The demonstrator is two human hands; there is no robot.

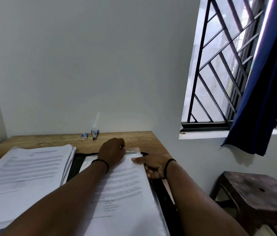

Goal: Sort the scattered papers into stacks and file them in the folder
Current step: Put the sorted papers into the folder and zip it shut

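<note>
Filing partly done: one paper stack (125, 189) lies in the black folder (76, 164); left hand (113, 151) fingers pinch its top clip (132, 151), right hand (151, 165) fingers grip its edge. Left of the folder, a second stack (25, 178) waits on the counter (49, 140).

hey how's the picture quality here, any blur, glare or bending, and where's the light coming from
Head view: daylight enters through the window at right. The wide lens bows the window bars and the curtain. Print on the left stack is smeared beyond reading. The left hand and right hand are dim but clear. No strong glare.
</note>
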